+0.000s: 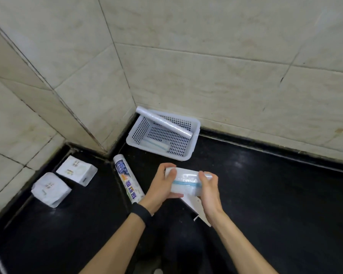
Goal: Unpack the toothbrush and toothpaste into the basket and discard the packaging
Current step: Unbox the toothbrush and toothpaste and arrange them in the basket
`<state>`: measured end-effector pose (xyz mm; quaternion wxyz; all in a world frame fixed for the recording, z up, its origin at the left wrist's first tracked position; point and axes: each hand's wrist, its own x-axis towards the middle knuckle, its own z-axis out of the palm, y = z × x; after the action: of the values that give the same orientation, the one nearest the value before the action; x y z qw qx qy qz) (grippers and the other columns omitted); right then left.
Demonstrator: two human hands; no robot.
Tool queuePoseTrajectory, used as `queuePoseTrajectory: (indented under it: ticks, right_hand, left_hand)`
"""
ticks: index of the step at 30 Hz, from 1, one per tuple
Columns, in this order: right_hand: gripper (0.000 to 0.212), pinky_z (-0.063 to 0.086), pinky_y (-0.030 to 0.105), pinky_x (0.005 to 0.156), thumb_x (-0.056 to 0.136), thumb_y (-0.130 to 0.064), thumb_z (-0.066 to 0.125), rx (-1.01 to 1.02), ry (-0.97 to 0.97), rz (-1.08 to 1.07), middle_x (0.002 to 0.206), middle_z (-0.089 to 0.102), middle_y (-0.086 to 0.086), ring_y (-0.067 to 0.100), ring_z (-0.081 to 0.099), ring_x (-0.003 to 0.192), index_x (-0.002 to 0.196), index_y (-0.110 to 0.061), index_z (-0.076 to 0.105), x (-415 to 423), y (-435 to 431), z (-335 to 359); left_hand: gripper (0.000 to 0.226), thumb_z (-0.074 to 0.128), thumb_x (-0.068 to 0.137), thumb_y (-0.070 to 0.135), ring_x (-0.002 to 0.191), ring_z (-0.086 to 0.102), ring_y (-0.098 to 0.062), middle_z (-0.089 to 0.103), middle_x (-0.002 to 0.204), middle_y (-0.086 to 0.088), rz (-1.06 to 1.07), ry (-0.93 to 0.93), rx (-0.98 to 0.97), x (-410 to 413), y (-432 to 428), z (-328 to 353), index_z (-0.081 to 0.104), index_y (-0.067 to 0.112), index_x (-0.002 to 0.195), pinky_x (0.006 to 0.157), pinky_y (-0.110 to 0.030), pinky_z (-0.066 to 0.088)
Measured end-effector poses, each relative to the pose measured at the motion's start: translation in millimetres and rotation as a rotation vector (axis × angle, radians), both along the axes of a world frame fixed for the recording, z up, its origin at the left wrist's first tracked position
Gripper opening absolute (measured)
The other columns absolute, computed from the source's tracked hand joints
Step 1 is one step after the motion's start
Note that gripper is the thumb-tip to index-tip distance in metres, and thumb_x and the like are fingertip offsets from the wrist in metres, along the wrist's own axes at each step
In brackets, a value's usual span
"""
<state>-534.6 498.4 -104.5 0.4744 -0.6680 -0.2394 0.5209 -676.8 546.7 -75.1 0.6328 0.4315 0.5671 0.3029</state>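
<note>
Together, both hands (186,186) grip a clear toothbrush packet (186,183) near the basket (194,135).

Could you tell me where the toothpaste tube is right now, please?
It lies on the dark floor, left of the left hand, just below the white basket.

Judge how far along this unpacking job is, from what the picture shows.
Looks done: one wrapped blue-striped item lies in the basket, beside a roll. In hand: left hand and right hand grip a clear blue-striped packet. Left: the toothpaste tube lies outside the basket; no packaging visibly discarded.
</note>
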Motion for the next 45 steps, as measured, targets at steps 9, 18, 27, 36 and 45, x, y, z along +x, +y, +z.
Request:
queuePoseTrajectory:
  ticks: [9, 18, 27, 36, 45]
  right_hand:
    - [0.044, 0.056, 0.041, 0.095, 0.096, -0.028, 0.064, 0.163, -0.252, 0.39, 0.127, 0.06, -0.007, 0.013, 0.063, 0.113, 0.134, -0.046, 0.049, -17.2, 60.9, -7.5]
    - [0.021, 0.054, 0.039, 0.084, 0.085, -0.029, 0.07, -0.066, -0.592, 0.943, 0.1, 0.066, -0.004, 0.011, 0.062, 0.088, 0.105, -0.024, 0.064, -17.7, 149.0, 21.7]
    - [0.004, 0.05, 0.04, 0.078, 0.09, -0.019, 0.062, -0.049, -0.702, 0.906, 0.081, 0.059, -0.008, 0.011, 0.055, 0.075, 0.093, -0.017, 0.06, -31.7, 216.0, 12.1]
    - [0.04, 0.047, 0.036, 0.086, 0.091, -0.024, 0.06, -0.389, -0.842, 0.997, 0.122, 0.058, 0.001, 0.023, 0.058, 0.104, 0.127, -0.029, 0.045, -3.4, 280.7, -39.4]
    - [0.049, 0.025, 0.062, 0.114, 0.095, -0.028, 0.043, -0.615, -1.031, 1.188, 0.147, 0.043, 0.013, 0.04, 0.044, 0.133, 0.143, -0.024, 0.04, -33.0, 291.2, -78.3]
  left_hand:
    - [0.04, 0.064, 0.089, -0.003, 0.107, 0.065, -0.036, 0.053, 0.122, -0.019, 0.034, -0.16, -0.105, -76.4, 66.5, -11.4, 0.054, 0.02, 0.12, 0.076, -0.044, 0.06]
    - [0.052, 0.062, 0.091, 0.005, 0.114, 0.056, -0.023, 0.047, 0.127, -0.009, -0.212, -0.109, -0.045, -100.0, 140.7, -29.5, 0.044, 0.036, 0.129, 0.077, -0.035, 0.059]
    - [0.038, 0.065, 0.092, 0.013, 0.11, 0.053, -0.01, 0.056, 0.117, 0.003, -0.335, 0.083, 0.193, -92.2, 218.8, -35.7, 0.053, 0.021, 0.127, 0.08, -0.027, 0.057]
    - [0.06, 0.042, 0.099, 0.04, 0.151, -0.003, -0.019, 0.016, 0.163, -0.001, -0.411, 0.899, 0.495, -133.3, 241.6, -118.6, 0.022, 0.024, 0.154, 0.123, -0.046, 0.007]
    - [0.059, 0.033, 0.099, 0.042, 0.146, -0.024, -0.007, 0.019, 0.162, 0.009, -0.388, 0.872, 0.462, -130.6, 235.3, -141.2, 0.013, 0.033, 0.154, 0.12, -0.054, 0.001]
